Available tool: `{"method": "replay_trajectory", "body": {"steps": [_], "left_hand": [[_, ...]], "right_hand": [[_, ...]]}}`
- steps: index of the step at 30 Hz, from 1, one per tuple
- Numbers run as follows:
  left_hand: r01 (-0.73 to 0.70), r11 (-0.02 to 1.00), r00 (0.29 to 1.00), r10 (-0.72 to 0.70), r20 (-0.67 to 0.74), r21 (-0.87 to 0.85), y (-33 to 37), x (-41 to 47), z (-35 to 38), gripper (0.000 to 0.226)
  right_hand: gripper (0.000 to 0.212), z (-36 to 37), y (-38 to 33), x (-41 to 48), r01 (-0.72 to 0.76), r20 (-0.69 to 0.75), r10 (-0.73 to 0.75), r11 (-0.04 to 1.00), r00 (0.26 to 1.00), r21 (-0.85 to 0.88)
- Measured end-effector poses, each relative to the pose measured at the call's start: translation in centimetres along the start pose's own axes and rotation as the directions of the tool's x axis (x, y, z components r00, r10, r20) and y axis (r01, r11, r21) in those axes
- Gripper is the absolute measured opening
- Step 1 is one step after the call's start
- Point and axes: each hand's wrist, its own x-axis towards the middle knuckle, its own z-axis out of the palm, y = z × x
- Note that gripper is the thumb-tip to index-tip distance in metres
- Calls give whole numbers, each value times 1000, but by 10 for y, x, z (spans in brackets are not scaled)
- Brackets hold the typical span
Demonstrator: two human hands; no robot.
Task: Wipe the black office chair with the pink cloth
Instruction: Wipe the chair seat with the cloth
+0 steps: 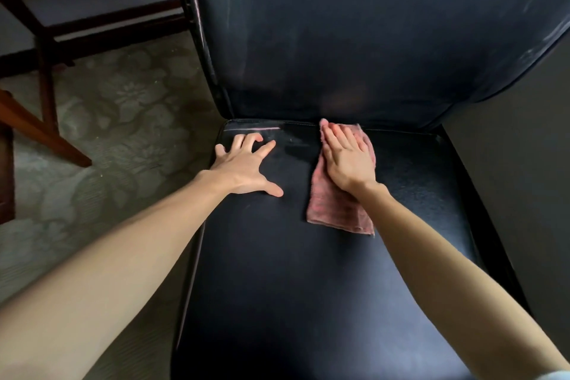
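The black office chair (277, 271) fills the middle of the view, its seat below and its backrest rising behind. A pink cloth (336, 210) lies flat on the seat near the back seam. My right hand (347, 157) presses flat on the cloth's far half, fingers together and pointing at the backrest. My left hand (246, 165) rests on the bare seat at the back left corner, fingers spread and slightly curled, holding nothing. Pale dusty streaks show on the backrest and along the seat's back left edge.
Patterned grey carpet (123, 120) lies left of the chair. Dark wooden furniture legs and rails (46, 133) stand at the far left. A dark flat surface (524, 148) borders the chair on the right.
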Motion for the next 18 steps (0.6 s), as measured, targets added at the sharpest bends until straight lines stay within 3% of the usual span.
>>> {"method": "replay_trajectory", "body": {"steps": [3, 7, 11, 15, 18], "left_hand": [[11, 1000, 1000, -11, -5, 5, 3, 1, 2, 114], [25, 1000, 1000, -25, -7, 1, 4, 1, 2, 115], [26, 1000, 1000, -26, -15, 4, 3, -2, 0, 114], [21, 1000, 1000, -21, -19, 0, 4, -3, -1, 113], [26, 999, 1000, -26, -17, 25, 7, -1, 1, 113]], "right_hand": [[54, 3, -11, 5, -42, 15, 42, 999, 999, -10], [56, 6, -48, 20, 129, 31, -128, 992, 991, -11], [52, 1, -36, 12, 178, 45, -179, 984, 983, 27], [52, -7, 25, -13, -2, 30, 2, 1000, 1000, -17], [53, -6, 26, -15, -112, 6, 112, 994, 994, -5]]}}
